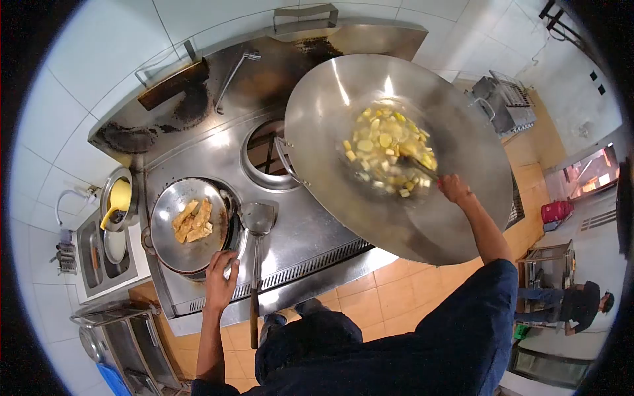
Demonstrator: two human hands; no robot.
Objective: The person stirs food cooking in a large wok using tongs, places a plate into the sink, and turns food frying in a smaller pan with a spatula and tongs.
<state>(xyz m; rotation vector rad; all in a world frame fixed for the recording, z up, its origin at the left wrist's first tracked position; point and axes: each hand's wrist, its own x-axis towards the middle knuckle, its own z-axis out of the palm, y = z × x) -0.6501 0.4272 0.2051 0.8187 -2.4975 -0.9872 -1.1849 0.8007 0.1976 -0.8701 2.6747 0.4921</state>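
My right hand [454, 189] is closed round the end of a cooking spoon or spatula [422, 169], whose head is hidden among the food. Yellow and pale chunks [386, 142] lie in bubbling liquid inside a large tilted wok [462, 218]. My left hand [222, 276] is at the near right rim of a smaller pan [165, 221], fingers loosely bent and thumb apart, with nothing visible in it. Browned fried pieces [193, 221] sit in that pan. Just right of this hand, a long-handled wok turner [256, 247] lies across the stove's front edge.
An uncovered burner ring [264, 155] opens in the steel stove top [300, 228] between pan and wok. A tap [231, 79] rises behind. At left is a sink [99, 264] with bowls and a yellow ladle [119, 198]. Another person [581, 305] stands far right.
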